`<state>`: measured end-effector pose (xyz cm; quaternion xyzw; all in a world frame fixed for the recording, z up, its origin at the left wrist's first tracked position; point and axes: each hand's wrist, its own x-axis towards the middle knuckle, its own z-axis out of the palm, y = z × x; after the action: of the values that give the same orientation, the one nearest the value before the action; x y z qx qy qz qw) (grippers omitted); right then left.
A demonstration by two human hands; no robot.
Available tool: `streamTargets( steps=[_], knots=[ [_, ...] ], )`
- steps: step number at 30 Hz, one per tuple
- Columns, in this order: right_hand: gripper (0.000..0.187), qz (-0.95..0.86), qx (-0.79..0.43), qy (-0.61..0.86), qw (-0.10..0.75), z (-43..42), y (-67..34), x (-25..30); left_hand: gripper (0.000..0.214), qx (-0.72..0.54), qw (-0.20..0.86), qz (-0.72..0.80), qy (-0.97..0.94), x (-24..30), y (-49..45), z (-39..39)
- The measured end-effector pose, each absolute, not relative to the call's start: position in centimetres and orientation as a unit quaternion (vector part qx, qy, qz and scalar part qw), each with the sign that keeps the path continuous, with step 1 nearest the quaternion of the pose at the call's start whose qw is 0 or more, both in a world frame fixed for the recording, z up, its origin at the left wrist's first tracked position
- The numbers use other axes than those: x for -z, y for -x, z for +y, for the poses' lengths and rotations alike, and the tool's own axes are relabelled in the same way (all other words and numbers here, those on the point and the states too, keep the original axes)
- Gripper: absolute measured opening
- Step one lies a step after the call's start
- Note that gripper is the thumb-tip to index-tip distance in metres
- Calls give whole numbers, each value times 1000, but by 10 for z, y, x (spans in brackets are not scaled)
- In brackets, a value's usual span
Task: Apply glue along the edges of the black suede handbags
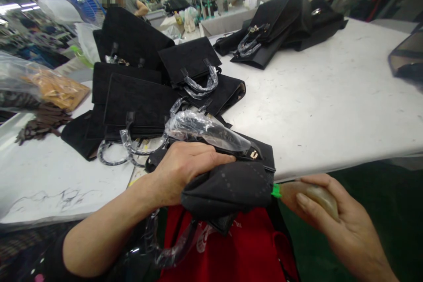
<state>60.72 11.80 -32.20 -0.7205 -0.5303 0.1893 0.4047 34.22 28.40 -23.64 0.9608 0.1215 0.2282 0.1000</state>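
Observation:
My left hand (pixel 185 167) grips a black handbag (pixel 231 189) at the table's front edge, its fingers over the dark fabric near the opening. One handle (pixel 208 130) of this bag, wrapped in clear plastic, stands up behind that hand. Another wrapped handle (pixel 175 251) hangs below. A small gold-coloured fitting (pixel 254 154) shows by the zip. On the right, my right hand (pixel 333 216) is closed around a smooth tan tool handle (pixel 313 196). Its green tip (pixel 276 191) meets the side of the bag; whether it goes in, I cannot tell.
Several black handbags (pixel 140 101) with plastic-wrapped handles lie piled at the left, more black bags (pixel 280 22) at the back right. Brown gloves (pixel 44 121) and a plastic bag (pixel 53 81) are on the far left of the white table (pixel 330 110). A person (pixel 127 0) is farther back.

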Motion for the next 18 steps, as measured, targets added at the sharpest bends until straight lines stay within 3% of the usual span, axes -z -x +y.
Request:
streamTargets(
  steps=[8,12,18],
  knots=[
    [29,-556,-171,710,397,130,-614,336,28,-230,106,119,-960,236,-344,285],
    [30,-571,-89,710,403,138,-620,334,28,-238,126,107,-957,238,-344,287],
    [43,-413,-110,770,473,115,-646,348,25,-191,139,86,-968,219,-352,300]
  ],
)
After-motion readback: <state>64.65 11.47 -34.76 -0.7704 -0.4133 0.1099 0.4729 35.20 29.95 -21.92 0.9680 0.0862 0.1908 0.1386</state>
